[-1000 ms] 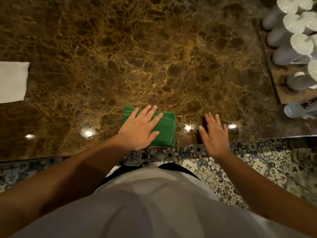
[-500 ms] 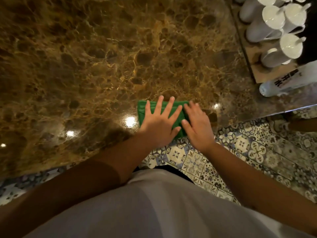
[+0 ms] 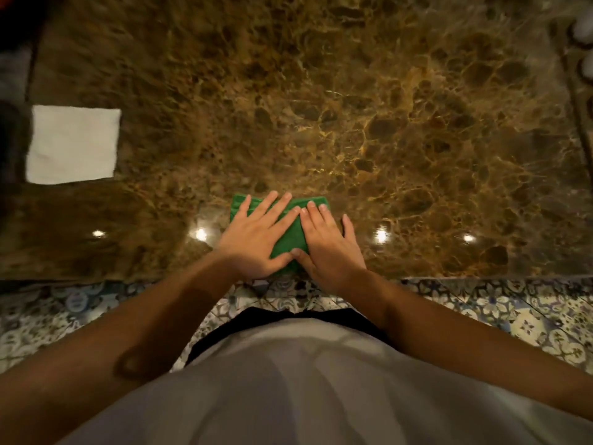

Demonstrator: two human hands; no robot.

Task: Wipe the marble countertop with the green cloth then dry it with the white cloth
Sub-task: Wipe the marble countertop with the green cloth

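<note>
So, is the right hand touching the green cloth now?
Touching. The head view shows the right hand lying flat on the green cloth, its fingers pressed on the fabric, beside the left hand.

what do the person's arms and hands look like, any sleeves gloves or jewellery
Both forearms are bare, with no sleeves in view. The left hand and right hand wear no gloves, and no rings, watch or bracelets show. A light grey top covers the torso.

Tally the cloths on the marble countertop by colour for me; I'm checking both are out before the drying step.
Green cloth: 1, under both hands
White cloth: 1, lying flat at the left
Total: 2 cloths
</note>
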